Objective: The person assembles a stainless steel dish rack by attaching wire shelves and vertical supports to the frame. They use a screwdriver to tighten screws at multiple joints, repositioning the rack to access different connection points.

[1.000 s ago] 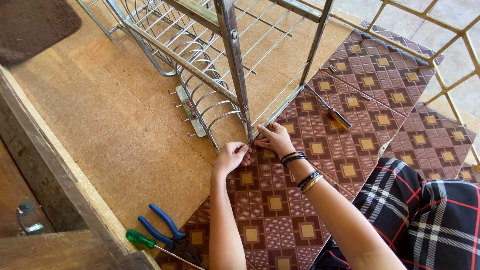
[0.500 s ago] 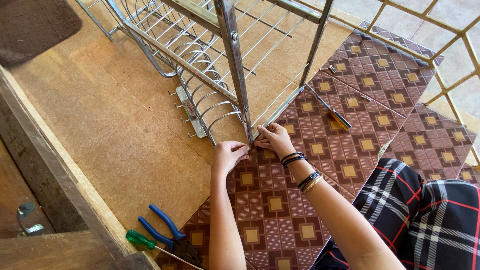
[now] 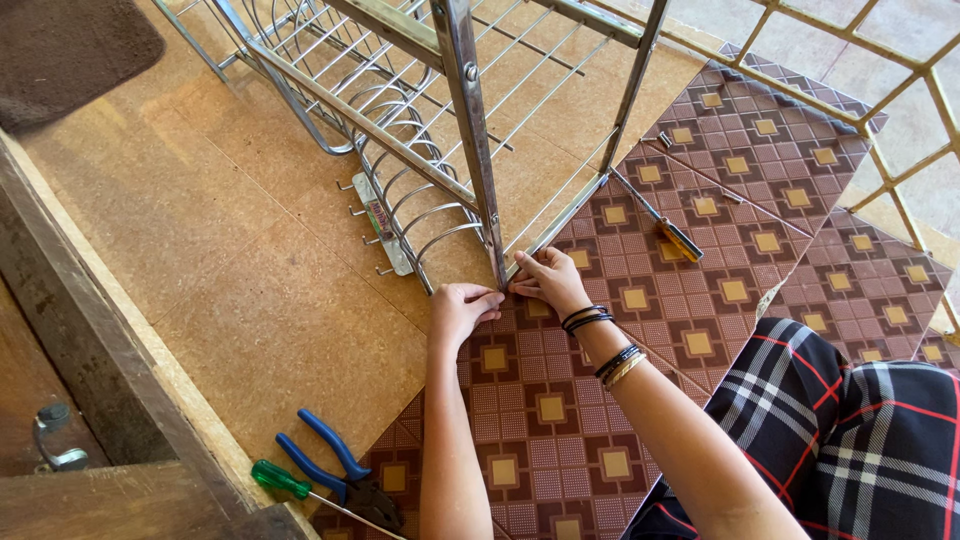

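Observation:
A stainless steel wire rack [image 3: 420, 120] stands on the floor, its upright post [image 3: 468, 130] ending in a foot right in front of me. My left hand [image 3: 460, 312] comes in from the left, fingertips pinched against the foot of that post. From the right, my right hand [image 3: 548, 279] presses its fingers on the same foot, where a lower bar of the rack meets it. Whatever small part sits between the fingertips is hidden. Dark and gold bracelets ring my right wrist.
A yellow-handled screwdriver [image 3: 672, 228] lies on the brown patterned floor sheet [image 3: 560, 410] behind my right hand. Blue pliers [image 3: 335, 465] and a green-handled screwdriver [image 3: 280, 478] lie at the lower left by a wooden step [image 3: 90, 350]. A yellow grille [image 3: 900, 80] stands at the upper right.
My left hand has slid slightly up and to the right, closer against the post's foot. My right hand and the rack have stayed put.

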